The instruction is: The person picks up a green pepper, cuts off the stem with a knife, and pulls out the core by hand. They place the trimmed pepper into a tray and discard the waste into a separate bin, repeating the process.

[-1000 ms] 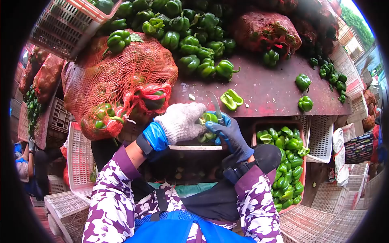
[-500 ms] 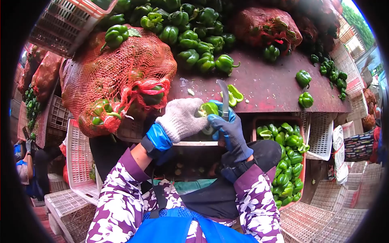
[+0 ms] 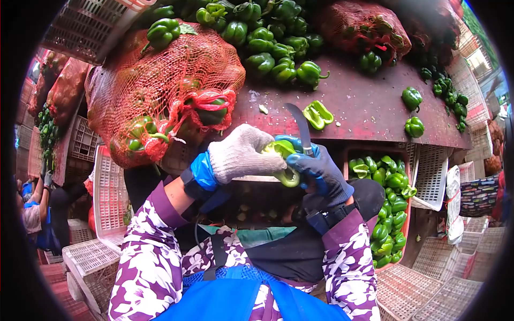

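Note:
My left hand [image 3: 241, 153], in a pale knitted glove, is closed around a cut green bell pepper [image 3: 289, 177]. The pepper's hollow, pale inside shows below the fingers. In a blue-and-grey glove, my right hand [image 3: 327, 174] grips a knife [image 3: 301, 124], its curved blade pointing up and away from me. The fingers of this hand also touch the pepper's right side; the knife's handle is hidden in them. Just beyond the blade, an opened pepper piece [image 3: 318, 115] lies on the reddish table [image 3: 364, 115].
A red mesh sack [image 3: 166, 80] of peppers bulges at the left, with a pile of whole peppers [image 3: 267, 48] behind. Right of my knee stands a crate [image 3: 405, 235] full of peppers. Plastic crates [image 3: 107, 198] surround me. Another person [image 3: 40, 208] works at far left.
The pepper has been turned in my hands, so its hollow inside now shows lower down. Both hands still hold on. The whole view has shifted slightly.

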A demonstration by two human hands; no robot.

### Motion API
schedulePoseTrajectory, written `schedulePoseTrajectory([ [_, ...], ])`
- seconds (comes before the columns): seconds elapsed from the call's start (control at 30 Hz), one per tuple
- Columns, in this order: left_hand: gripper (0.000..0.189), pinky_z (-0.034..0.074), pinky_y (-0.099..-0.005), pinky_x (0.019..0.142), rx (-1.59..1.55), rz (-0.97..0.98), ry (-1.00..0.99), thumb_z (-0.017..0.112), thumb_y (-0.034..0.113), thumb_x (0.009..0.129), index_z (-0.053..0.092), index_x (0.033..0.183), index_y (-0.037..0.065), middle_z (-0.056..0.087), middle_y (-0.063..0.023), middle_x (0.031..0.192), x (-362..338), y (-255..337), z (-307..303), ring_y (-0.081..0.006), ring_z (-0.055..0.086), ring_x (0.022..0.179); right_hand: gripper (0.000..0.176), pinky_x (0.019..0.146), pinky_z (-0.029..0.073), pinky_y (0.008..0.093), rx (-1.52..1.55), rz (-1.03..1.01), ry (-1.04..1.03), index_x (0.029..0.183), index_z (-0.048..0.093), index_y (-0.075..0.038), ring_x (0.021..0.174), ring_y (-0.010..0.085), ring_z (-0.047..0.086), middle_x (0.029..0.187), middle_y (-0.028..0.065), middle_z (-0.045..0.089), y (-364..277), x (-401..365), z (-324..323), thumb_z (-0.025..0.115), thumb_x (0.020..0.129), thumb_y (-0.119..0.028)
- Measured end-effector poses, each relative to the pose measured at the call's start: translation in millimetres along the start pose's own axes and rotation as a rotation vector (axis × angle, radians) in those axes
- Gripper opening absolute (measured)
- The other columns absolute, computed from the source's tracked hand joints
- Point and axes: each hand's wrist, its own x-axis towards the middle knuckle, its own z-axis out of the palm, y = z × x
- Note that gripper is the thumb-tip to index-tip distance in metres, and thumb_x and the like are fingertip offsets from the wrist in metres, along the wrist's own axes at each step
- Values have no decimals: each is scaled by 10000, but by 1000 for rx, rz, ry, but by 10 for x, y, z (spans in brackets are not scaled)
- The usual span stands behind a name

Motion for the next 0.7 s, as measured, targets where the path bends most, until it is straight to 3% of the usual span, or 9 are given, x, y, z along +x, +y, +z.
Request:
schedulePoseTrajectory([
  [0.23, 291, 476, -258, 616, -30, 39, 126, 763, 289, 812, 698, 907, 22, 634, -2, 731, -100, -208, 51, -83, 585, 689, 454, 523, 435, 201, 47, 40, -103, 1285, 629, -7, 622, 39, 567, 862, -12, 668, -82, -52, 74, 713, 878, -191],
  [0.27, 285, 489, -287, 588, -863, -135, 475, 708, 281, 821, 672, 917, 15, 618, -53, 741, -219, -112, 269, -151, 596, 684, 440, 577, 467, 203, 148, -45, -110, 1280, 632, -10, 713, 43, 598, 926, -3, 675, -118, -85, 171, 698, 890, -202],
  [0.3, 308, 497, -296, 573, -1015, 106, 176, 655, 276, 820, 644, 953, -2, 622, -92, 812, -145, -415, 171, -191, 600, 709, 440, 608, 480, 208, -4, 51, -108, 1277, 634, -13, 761, 46, 610, 953, -3, 679, -300, -140, 134, 693, 893, -219],
  [0.33, 315, 490, -270, 589, -757, 89, 67, 636, 284, 831, 627, 955, -5, 619, -98, 873, -180, -408, 107, -169, 587, 730, 430, 586, 471, 211, -7, -7, -107, 1263, 640, -19, 738, 44, 604, 938, -5, 678, -298, -136, 157, 699, 893, -229],
  [0.37, 326, 482, -247, 593, -524, 296, 145, 610, 310, 858, 625, 978, 8, 619, -83, 865, -144, -385, 176, -150, 580, 716, 408, 560, 457, 214, 19, -20, -116, 1249, 647, -32, 715, 43, 598, 946, 0, 678, -23, 30, 21, 703, 900, -234],
  [0.43, 338, 470, -229, 582, -504, 104, 431, 607, 346, 909, 633, 1049, 40, 605, -46, 798, -164, -198, 238, -122, 579, 716, 429, 519, 442, 207, 266, -113, -57, 1284, 630, -55, 660, 47, 584, 946, -8, 674, -6, 47, 31, 720, 905, -232],
  [0.5, 399, 492, -216, 645, -572, 36, 317, 668, 284, 889, 619, 1191, 29, 631, -44, 1002, -108, -534, -78, -87, 595, 819, 452, 491, 449, 206, 360, -198, 120, 1321, 613, -86, 654, 46, 580, 923, -26, 668, -169, -46, 4, 725, 911, -238],
  [0.63, 744, 446, -346, 1052, 217, 188, 459, 709, 106, 784, 425, 1456, -42, 606, -139, 1297, -65, -913, -156, -239, 579, 1205, 488, 518, 491, 225, 419, -490, 409, 1425, 514, -149, 713, 62, 621, 954, -29, 649, -367, -543, -265, 649, 976, -284],
  [0.7, 668, 421, -365, 1074, 350, 201, 479, 717, 122, 785, 504, 1399, -32, 590, -184, 1362, -25, -1045, -123, -270, 542, 1280, 469, 529, 513, 230, 409, -668, 528, 1423, 516, -139, 737, 58, 620, 973, -34, 642, -423, -983, -451, 622, 995, -299],
])
